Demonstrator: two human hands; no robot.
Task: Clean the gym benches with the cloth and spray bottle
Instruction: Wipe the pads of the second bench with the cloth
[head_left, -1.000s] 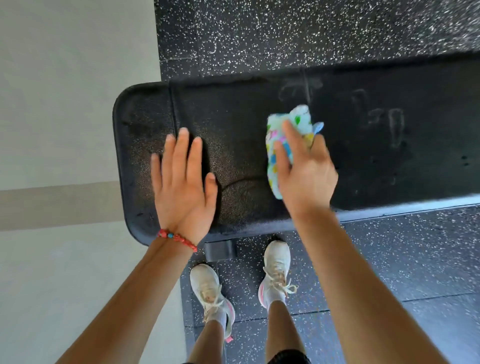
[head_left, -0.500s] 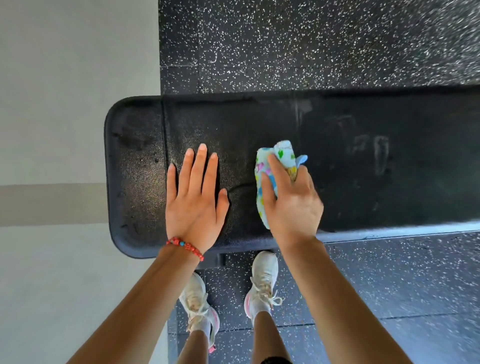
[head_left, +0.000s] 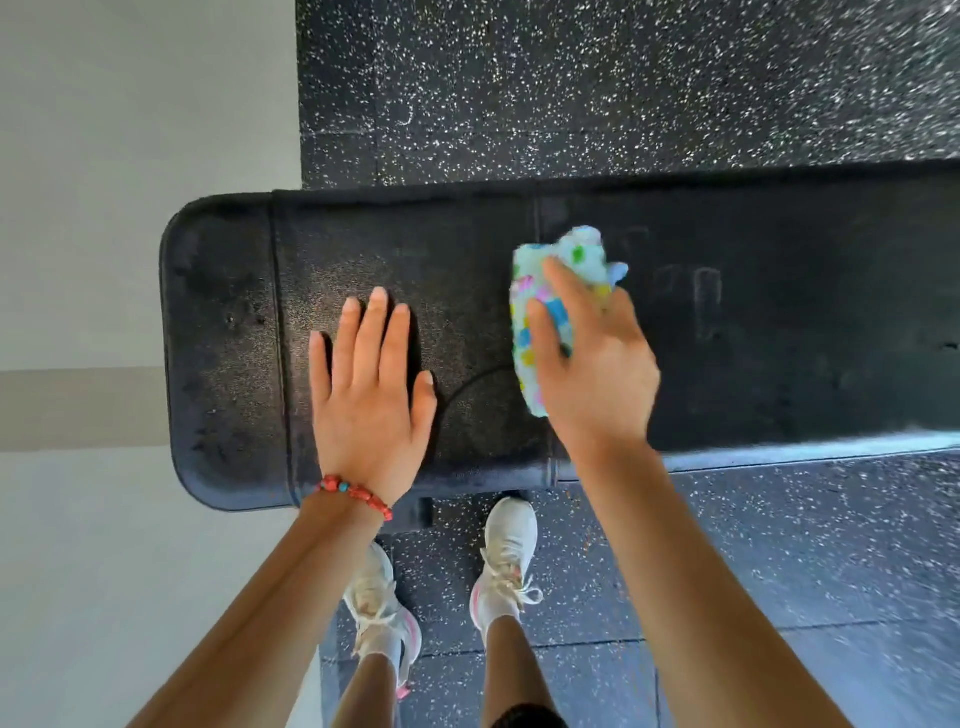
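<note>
black padded vinyl gym bench (head_left: 779, 364) stretches across the speckled rubber floor (head_left: 571, 78). on its near end the left hand (head_left: 371, 400) lies flat, fingers straight and together. just right of it, the right hand (head_left: 597, 374) grips a bunched pastel patterned cloth (head_left: 540, 306), pressed to the pad.

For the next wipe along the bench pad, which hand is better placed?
The right hand: it already grips the patterned cloth on the bench pad, with unwiped pad lying further right. The left hand rests flat and empty on the pad, seemingly bracing.
</note>
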